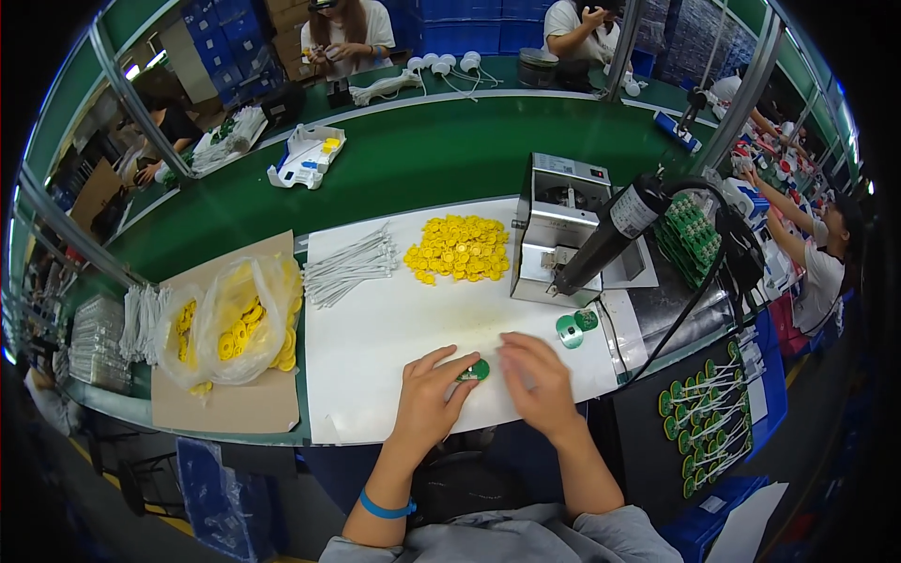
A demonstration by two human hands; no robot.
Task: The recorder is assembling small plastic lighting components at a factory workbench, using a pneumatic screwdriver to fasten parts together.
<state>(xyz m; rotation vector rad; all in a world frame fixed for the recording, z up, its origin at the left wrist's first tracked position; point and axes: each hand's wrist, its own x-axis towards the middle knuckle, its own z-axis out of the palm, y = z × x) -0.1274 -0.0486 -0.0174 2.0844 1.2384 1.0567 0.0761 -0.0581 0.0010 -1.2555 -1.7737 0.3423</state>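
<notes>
The left grip [432, 394] is closed on a round green board [481, 369], its thumb and fingers at the board's left edge, over the white paper [357, 385] on the counter [394, 141]. The right grip [540, 385] is just to the right of that board, fingers bent; they are blurred, so I cannot tell whether it holds anything. Straight beyond both grips lies a heap of yellow plastic caps [460, 249], with a bundle of white wires [352, 267] beyond and left of the left grip. Beyond the right grip stands a metal machine [554, 225]; nearer, just past that grip to the right, lie two round boards [570, 331]. Well left of the left grip sits a clear bag [269, 293] of yellow parts.
</notes>
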